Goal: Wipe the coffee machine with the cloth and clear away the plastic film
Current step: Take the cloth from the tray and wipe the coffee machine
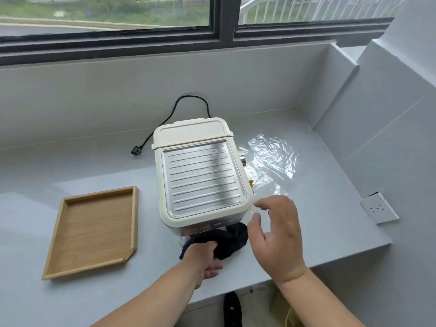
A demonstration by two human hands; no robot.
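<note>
A cream coffee machine point(200, 171) with a ribbed metal top stands in the middle of the pale counter. My left hand point(205, 258) grips a dark cloth point(230, 241) pressed against the machine's lower front. My right hand point(276, 234) hovers just right of the machine's front corner, fingers spread, holding nothing that I can make out. Clear plastic film point(271, 161) lies crumpled on the counter to the machine's right, reaching down toward my right hand.
A shallow wooden tray point(59, 234) sits on the counter left of the machine. The machine's black cord and plug point(136, 151) trail behind it to the left. A white wall socket point(378, 208) is at the right. The counter edge point(342, 258) runs close to my arms.
</note>
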